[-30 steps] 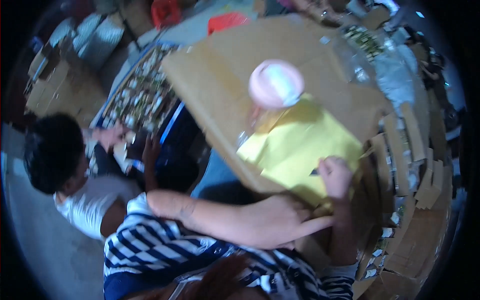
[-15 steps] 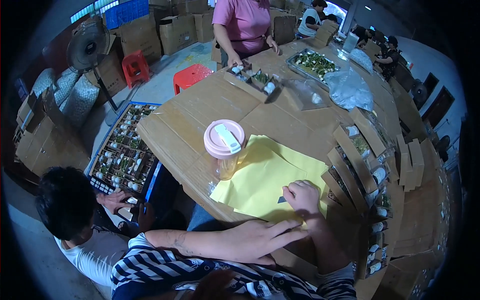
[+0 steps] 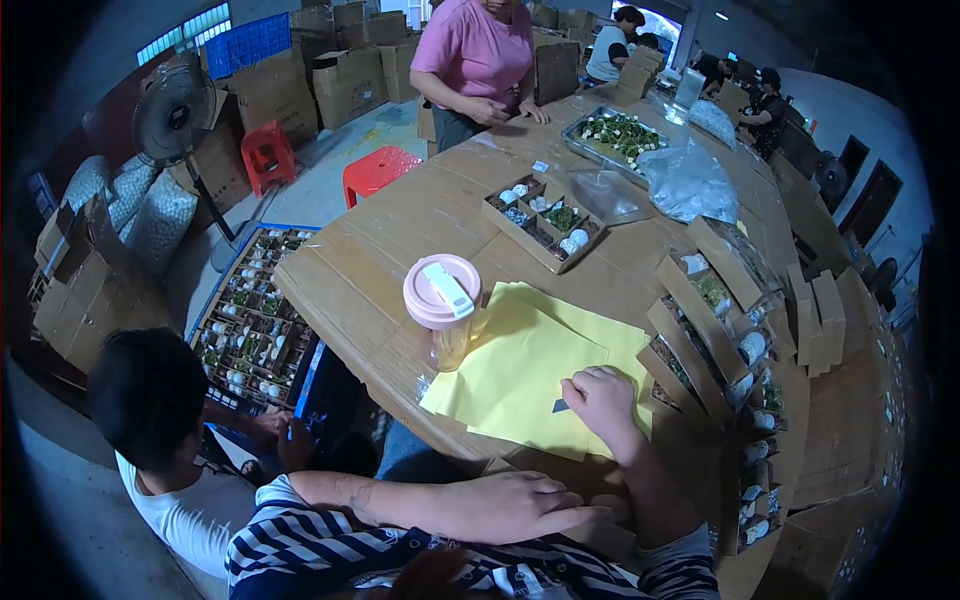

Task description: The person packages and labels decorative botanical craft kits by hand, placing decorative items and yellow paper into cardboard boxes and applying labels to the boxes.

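My right hand (image 3: 600, 402) is closed at the right part of the yellow paper sheets (image 3: 540, 350). A small dark, flat blade (image 3: 560, 406) sticks out from its fingers on the left side. Across the front of my body lies my left hand (image 3: 525, 505), below the table edge and near my right forearm. Its fingers point right, loosely bent and partly apart, and nothing shows in them. A brown cardboard edge (image 3: 497, 466) peeks out above this hand. On the paper's left side stands a clear cup with a pink lid (image 3: 441, 290).
A divided box (image 3: 545, 222) with white pieces and greenery sits beyond the cup. Similar boxes (image 3: 715, 305) lean in a row at right. Farther back are a metal tray (image 3: 617, 140) and a plastic bag (image 3: 690, 182). A co-worker (image 3: 160, 440) sits at left beside a filled blue crate (image 3: 258, 310).
The person in pink has let go of the divided box, which now rests nearer on the table. My left hand has drawn down slightly, its fingers closer together. My right hand stays at the paper.
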### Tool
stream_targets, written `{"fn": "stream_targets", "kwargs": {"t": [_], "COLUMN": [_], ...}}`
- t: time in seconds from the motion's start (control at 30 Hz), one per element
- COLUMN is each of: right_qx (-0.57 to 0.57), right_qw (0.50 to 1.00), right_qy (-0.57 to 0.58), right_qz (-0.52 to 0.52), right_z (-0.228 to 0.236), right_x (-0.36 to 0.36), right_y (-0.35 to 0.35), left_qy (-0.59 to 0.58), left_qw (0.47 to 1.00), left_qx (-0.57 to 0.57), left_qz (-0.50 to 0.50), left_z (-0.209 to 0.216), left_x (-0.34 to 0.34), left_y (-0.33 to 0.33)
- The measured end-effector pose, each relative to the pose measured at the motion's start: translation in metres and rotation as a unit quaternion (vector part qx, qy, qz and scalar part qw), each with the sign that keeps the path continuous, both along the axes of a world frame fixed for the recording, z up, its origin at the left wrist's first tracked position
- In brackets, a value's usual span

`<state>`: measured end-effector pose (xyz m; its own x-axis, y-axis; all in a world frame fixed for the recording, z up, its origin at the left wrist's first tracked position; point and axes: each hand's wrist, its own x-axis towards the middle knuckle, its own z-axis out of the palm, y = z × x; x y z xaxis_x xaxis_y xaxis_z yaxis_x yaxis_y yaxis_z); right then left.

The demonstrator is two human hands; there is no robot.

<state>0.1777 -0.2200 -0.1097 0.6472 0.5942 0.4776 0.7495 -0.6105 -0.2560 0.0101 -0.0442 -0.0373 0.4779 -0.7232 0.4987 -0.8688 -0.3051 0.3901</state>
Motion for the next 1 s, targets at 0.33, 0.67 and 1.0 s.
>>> {"fn": "stream_targets", "kwargs": {"t": [0.33, 0.67, 1.0], "right_qx": [-0.011, -0.012, 0.005], "right_qw": [1.0, 1.0, 1.0], "right_qy": [-0.013, -0.004, -0.003], "right_qz": [0.003, -0.011, 0.022], "right_z": [-0.005, -0.003, -0.012], "right_x": [0.001, 0.002, 0.005], "right_y": [-0.004, -0.004, -0.005], "left_qy": [0.251, 0.329, 0.233], "left_qw": [0.965, 0.938, 0.923], "left_qx": [0.077, -0.105, -0.305], "left_qz": [0.004, 0.025, 0.025], "left_z": [0.018, 0.009, -0.119], "left_x": [0.013, 0.008, -0.036], "left_y": [0.043, 0.058, 0.035]}}
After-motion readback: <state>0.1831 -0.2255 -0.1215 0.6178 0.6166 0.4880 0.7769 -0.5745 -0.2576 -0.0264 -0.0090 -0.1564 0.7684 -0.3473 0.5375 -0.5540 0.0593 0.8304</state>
